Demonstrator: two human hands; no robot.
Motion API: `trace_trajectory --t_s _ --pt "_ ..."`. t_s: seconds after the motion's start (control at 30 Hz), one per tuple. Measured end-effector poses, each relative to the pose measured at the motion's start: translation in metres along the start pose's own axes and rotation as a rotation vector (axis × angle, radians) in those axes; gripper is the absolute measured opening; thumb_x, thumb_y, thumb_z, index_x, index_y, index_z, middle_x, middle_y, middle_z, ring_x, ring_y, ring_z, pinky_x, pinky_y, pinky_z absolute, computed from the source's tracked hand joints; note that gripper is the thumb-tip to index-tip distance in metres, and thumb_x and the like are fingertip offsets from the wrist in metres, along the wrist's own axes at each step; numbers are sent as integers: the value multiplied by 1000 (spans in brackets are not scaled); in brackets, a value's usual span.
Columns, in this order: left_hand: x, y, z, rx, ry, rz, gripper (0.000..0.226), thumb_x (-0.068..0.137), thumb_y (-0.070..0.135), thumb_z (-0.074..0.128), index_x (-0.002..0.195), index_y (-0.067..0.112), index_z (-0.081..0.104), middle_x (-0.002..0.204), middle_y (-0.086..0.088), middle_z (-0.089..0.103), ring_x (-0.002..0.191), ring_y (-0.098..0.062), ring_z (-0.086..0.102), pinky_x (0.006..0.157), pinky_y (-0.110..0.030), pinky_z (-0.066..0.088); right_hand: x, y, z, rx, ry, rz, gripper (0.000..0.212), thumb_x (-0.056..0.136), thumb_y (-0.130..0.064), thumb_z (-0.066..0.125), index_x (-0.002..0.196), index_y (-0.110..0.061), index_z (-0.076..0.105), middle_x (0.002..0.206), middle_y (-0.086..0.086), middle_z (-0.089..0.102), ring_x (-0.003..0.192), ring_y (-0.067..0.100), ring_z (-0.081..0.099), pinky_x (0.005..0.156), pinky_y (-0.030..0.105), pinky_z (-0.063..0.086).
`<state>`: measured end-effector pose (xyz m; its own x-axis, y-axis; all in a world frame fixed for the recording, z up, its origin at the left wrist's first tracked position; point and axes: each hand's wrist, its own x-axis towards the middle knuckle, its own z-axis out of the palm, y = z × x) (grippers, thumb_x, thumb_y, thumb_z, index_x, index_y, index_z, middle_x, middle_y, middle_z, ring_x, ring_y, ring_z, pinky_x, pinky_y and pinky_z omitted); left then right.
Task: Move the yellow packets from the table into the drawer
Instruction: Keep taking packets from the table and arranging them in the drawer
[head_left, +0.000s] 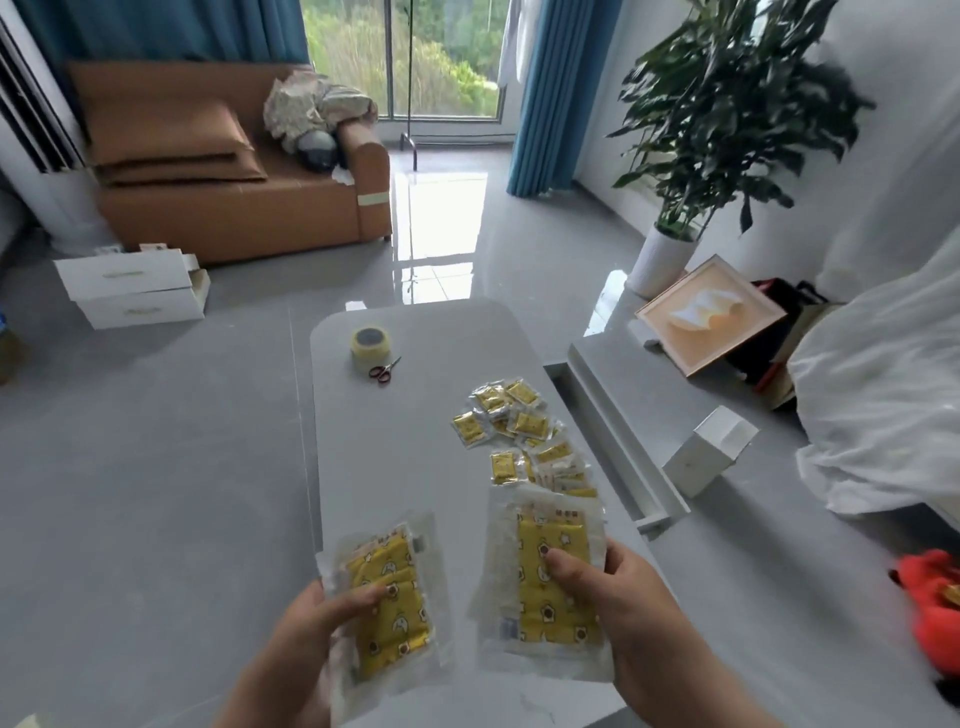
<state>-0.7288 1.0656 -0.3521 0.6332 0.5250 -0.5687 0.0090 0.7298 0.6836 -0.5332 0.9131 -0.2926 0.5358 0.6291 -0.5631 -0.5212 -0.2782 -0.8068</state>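
left hand (306, 639) pinches yellow packet (389, 608) | right hand (623, 608) pinches second packet (545, 621) | grey table (395, 447): loose packets (519, 431), tape (370, 345), scissors (384, 370) | sofa (234, 208)

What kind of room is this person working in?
Most likely a home living room: a brown sofa stands beyond a low grey table, blue curtains frame a large window, and a potted plant stands nearby.

My left hand (311, 639) comes in from 7 o'clock, the thumb laid across the front of the left packet (400, 634) and pointing toward 2 o'clock, with the fingers going behind it. My right hand (618, 613) comes in from 5 o'clock. Its thumb presses the right packet (540, 608) and points toward 10 o'clock, and the fingers wrap its right edge. My hands are apart and roughly level.
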Motion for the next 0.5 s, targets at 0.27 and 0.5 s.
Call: trace_trajectory --t_s 0.27,0.5 --pt "-32 3 45 66 -35 45 126 9 21 97 124 -6 53 116 -40 58 95 -48 63 76 -56 56 -60 -18 -45 43 71 -90 22 84 -1 66 106 2 65 96 24 74 86 42 72 70 49 59" --pt "-75 -31 116 131 -185 47 91 29 0 89 114 -8 57 95 -35 68 72 -45 69 57 -52 58 -113 -11 -112 102 117 -142 27 85 -1 65 111 3 62 99 26 72 90 43 71 79 54 57"
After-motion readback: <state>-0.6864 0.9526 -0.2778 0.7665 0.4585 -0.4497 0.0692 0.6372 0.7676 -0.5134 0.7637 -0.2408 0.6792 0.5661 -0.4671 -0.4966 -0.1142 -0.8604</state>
